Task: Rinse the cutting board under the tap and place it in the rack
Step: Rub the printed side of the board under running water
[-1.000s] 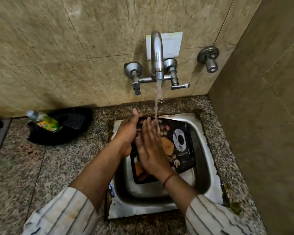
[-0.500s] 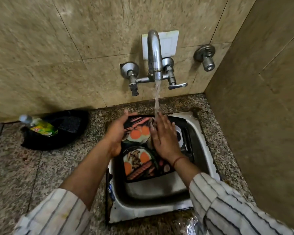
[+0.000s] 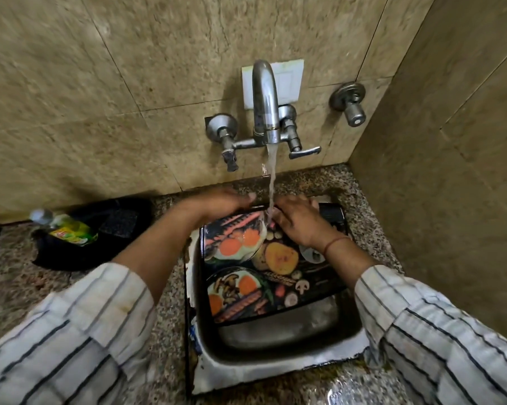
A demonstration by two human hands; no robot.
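Water strikes the glossy rectangular cutting board; left hand fingers grip its edge, right hand flat, open.

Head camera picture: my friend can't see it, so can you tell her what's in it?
Two hands hold a cutting board printed with food pictures in a steel sink, under a running tap. The left hand has a grip on its far edge; the right hand lies on top. A dish soap bottle sits on the counter, left.

A speckled granite counter fills the lower left of the frame. On it, at the left, lies a black cloth with a green bottle on top. A steel sink is set into it at the centre.
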